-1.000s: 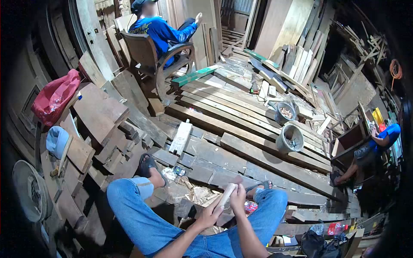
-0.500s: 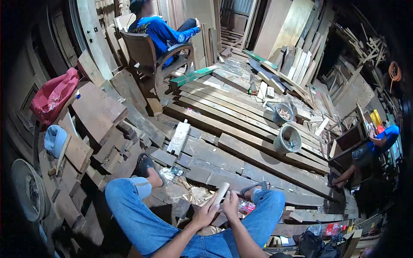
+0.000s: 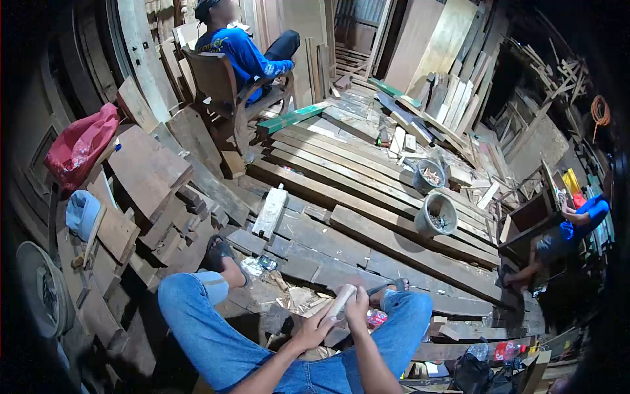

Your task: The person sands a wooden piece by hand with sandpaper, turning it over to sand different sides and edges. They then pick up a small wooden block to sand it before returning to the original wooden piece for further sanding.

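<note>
Between my knees, a short pale piece of wood (image 3: 340, 303) is held up at a slant. My left hand (image 3: 314, 330) is closed around its lower part. My right hand (image 3: 357, 308) grips it from the right, near its upper end, with fingers bent. Whether the right palm hides anything else cannot be seen. Below the hands lie wood chips and offcuts (image 3: 298, 297) on the floor. Just right of my right hand is a plastic bottle with a red label (image 3: 377, 319), partly hidden.
Long planks (image 3: 387, 203) lie stacked ahead, with two buckets (image 3: 436, 215) (image 3: 429, 175) of small pieces on them. A person (image 3: 236, 59) sits in a wooden chair (image 3: 213, 82) at the back left. Another person (image 3: 581, 217) sits at the right. Boards (image 3: 141, 164) are piled at left.
My right hand has slid up along the wood towards its tip, and the wood has shifted slightly right and down. The seated person at the back has lowered an arm.
</note>
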{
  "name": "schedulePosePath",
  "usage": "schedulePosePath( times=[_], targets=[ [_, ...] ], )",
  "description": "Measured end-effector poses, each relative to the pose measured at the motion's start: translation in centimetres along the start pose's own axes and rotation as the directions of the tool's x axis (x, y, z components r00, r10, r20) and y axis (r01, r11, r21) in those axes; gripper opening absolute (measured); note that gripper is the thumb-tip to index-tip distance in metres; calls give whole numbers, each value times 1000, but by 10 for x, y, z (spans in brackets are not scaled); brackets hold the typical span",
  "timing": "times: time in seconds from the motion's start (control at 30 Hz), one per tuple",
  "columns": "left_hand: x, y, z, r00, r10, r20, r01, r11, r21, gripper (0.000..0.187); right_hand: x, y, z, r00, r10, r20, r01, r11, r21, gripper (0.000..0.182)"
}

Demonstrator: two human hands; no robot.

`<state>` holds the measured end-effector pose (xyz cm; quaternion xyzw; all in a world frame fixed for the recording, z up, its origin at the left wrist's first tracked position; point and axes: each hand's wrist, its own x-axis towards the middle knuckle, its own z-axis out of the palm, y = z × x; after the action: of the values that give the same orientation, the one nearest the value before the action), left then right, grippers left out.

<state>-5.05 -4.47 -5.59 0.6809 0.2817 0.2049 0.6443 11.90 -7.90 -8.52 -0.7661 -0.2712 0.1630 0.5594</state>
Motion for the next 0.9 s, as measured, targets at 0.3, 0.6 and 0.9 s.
schedulePosePath(
  times=[0.3,0.6,0.9],
  targets=[
    [-1,9,-4,997,-79,24,80,995,-61,58,-5,8,4,1000,-9,26,12,995,-102,23],
    [3,7,-6,994,-96,-43,96,995,-5,60,-12,17,8,999,4,32,3,980,-201,23],
    [7,-2,-1,1000,-30,-3,30,999,34,58,-11,21,0,999,-32,-11,30,988,-151,24]
  ],
)
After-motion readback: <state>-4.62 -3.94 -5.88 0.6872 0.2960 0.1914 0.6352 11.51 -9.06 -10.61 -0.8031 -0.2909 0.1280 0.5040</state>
